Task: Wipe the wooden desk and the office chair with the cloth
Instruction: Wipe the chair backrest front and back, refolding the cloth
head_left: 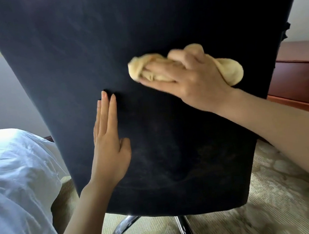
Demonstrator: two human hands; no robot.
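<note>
Left hand (109, 147) rests flat on chair back (103, 55); right hand (187, 77) grips bunched cloth (229, 70) against it.

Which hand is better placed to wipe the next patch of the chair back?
Right. The right hand grips the cloth against the chair back; the left hand lies flat on it, fingers straight, holding nothing, so it seems to brace.

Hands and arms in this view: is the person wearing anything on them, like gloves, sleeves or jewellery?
Nothing shows. The left hand and right hand have no gloves, rings, watch or bracelet. The left forearm and right forearm carry no sleeve up to the picture's edge. The left nails look short and unpainted.
</note>
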